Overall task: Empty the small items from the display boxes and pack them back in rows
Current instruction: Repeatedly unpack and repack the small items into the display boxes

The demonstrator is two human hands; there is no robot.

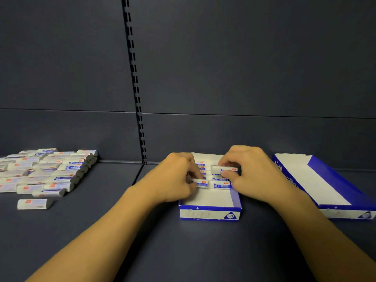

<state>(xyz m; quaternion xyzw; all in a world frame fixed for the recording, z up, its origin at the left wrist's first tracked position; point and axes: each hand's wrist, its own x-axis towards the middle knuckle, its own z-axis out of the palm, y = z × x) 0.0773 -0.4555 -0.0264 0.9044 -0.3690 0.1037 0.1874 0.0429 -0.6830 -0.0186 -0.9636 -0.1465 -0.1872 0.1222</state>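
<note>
A blue and white display box (209, 214) marked 2B sits on the dark shelf in front of me. Rows of white erasers with blue sleeves fill its far half; the near half shows bare white floor. My left hand (175, 178) pinches an eraser (200, 183) at the left end of the nearest row. My right hand (250, 171) pinches another eraser (223, 169) just above the rows on the right side. A pile of loose erasers (46, 171) lies at the far left of the shelf.
A second, larger blue and white display box (317, 184) lies to the right with nothing in it, angled toward me. One single eraser (33, 204) lies apart in front of the pile. A slotted upright (135, 82) runs down the dark back panel.
</note>
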